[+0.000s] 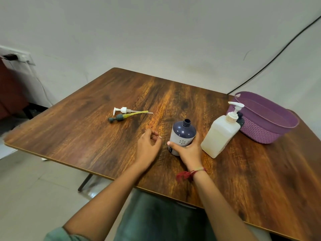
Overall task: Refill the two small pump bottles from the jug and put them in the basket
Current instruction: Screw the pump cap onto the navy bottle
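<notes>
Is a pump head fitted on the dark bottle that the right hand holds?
No, the dark bottle in the right hand shows a bare open neck, with no pump head on it.

1. Your right hand (187, 150) holds the dark blue bottle (183, 134). It stands on the table (86, 136) with its top open.
2. Your left hand (149, 143) is just beside it, fingers loosely curled, holding nothing.
3. A white pump bottle (220, 136) stands between the blue one and the purple basket (260, 131).
4. A white pump (122, 110) and a grey pump (118, 117) lie side by side, farther back.
</notes>
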